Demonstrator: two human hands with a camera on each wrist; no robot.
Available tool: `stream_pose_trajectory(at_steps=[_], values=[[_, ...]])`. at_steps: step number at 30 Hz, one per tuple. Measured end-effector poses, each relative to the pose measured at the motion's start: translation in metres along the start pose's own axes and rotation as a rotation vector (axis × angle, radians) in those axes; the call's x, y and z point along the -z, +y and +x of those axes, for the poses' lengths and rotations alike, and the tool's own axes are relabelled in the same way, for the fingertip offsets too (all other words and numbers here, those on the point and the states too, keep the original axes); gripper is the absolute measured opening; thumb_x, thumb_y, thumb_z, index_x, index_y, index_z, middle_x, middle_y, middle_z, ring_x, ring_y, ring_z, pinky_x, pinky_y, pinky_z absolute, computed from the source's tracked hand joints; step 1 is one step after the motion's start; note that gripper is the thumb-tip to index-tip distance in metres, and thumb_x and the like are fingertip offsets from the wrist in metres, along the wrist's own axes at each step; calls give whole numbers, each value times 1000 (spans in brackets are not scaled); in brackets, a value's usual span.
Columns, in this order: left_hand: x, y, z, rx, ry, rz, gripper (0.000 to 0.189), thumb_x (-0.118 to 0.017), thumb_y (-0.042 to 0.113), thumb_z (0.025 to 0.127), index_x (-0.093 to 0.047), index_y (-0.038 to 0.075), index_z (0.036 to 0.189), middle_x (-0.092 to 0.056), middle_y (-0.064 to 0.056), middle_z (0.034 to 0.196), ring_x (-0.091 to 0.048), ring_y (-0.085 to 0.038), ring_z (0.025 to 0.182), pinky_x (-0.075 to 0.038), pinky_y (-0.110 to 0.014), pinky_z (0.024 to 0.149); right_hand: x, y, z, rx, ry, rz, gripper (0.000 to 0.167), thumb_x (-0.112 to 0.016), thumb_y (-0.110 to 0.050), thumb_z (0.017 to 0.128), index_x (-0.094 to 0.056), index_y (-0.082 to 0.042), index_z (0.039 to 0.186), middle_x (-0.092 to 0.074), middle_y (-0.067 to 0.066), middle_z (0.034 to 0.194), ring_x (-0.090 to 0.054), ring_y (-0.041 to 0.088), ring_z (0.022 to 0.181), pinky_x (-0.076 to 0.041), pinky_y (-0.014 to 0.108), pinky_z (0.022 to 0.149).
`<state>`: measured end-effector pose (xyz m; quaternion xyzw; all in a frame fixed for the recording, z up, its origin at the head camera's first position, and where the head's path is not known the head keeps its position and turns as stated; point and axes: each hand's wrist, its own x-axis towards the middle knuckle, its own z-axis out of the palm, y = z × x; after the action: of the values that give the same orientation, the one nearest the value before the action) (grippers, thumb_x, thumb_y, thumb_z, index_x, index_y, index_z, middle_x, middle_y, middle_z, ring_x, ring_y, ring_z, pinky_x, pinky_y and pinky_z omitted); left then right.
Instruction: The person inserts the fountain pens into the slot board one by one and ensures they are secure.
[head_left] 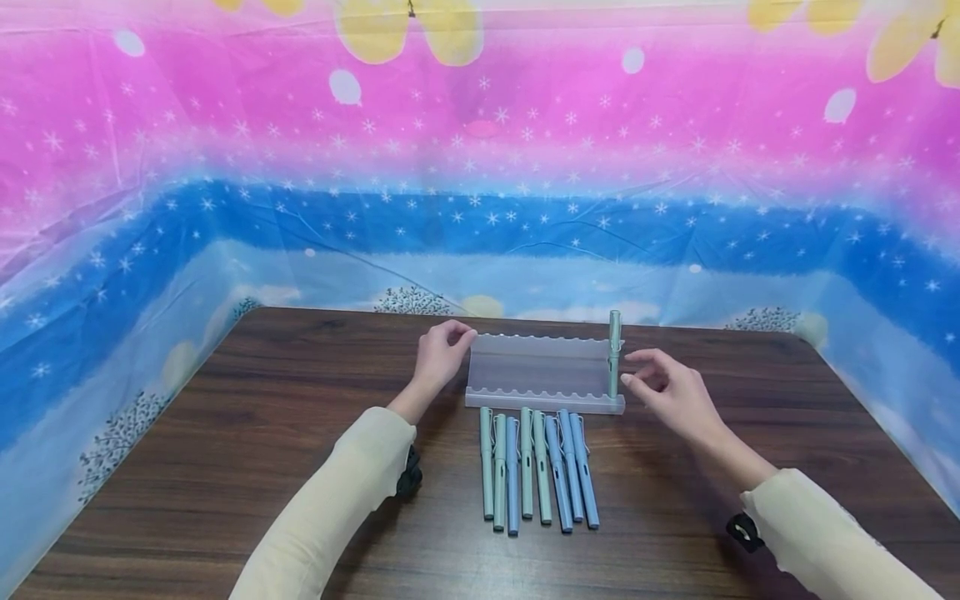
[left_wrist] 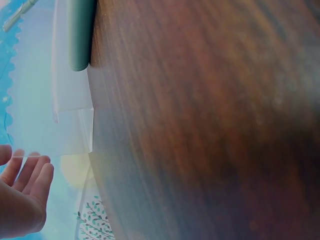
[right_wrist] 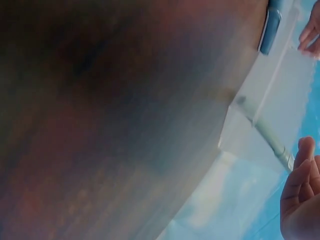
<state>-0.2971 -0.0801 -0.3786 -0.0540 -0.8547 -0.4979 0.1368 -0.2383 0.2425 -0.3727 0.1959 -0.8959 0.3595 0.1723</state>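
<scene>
A clear plastic pen rack (head_left: pixel 540 367) with notched edges stands on the table. My left hand (head_left: pixel 444 354) pinches its upper left corner; in the left wrist view the fingers (left_wrist: pixel 40 180) of that hand lie at the rack's side edge. One light green pen (head_left: pixel 614 354) leans upright in the notches at the rack's right end. Just right of that pen is my right hand (head_left: pixel 671 392), thumb and fingers apart, holding nothing. In front of the rack lies a row of capped pens, some green (head_left: pixel 527 467), some blue (head_left: pixel 582 475).
The dark wood table (head_left: pixel 300 400) extends to both sides of the rack. A patterned cloth backdrop (head_left: pixel 480 217) in pink and blue hangs behind and beside the table. Black straps (head_left: pixel 744 532) sit at both wrists.
</scene>
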Motion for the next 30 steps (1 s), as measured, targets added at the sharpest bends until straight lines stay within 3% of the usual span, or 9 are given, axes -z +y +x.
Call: stream_pose_trajectory(at_steps=[14,20,30], values=[[-1,0,0,-5,7,5,18,-57,19,87,-64,4,93,-63,-8,93,-56,-21,87,-44,-34,77,-27,-8,-10,-175,-325,109,24,-61,-20,84,-57,-5,102,-61,5,73,-54,20,51,-45,30,46],[0,1,0,-6,6,10,19,-57,20,87,-64,4,93,-63,-8,93,-56,-21,88,-43,-34,78,-36,-15,-10,-208,-386,124,23,-62,-18,83,-57,-4,102,-58,4,67,-52,20,49,-43,31,45],[0,0,0,-21,6,11,18,-57,19,87,-64,3,93,-63,-8,92,-56,-21,86,-43,-34,77,-42,-25,-11,-194,-395,36,30,-64,-22,81,-55,-4,103,-53,2,61,-50,17,45,-40,30,43]])
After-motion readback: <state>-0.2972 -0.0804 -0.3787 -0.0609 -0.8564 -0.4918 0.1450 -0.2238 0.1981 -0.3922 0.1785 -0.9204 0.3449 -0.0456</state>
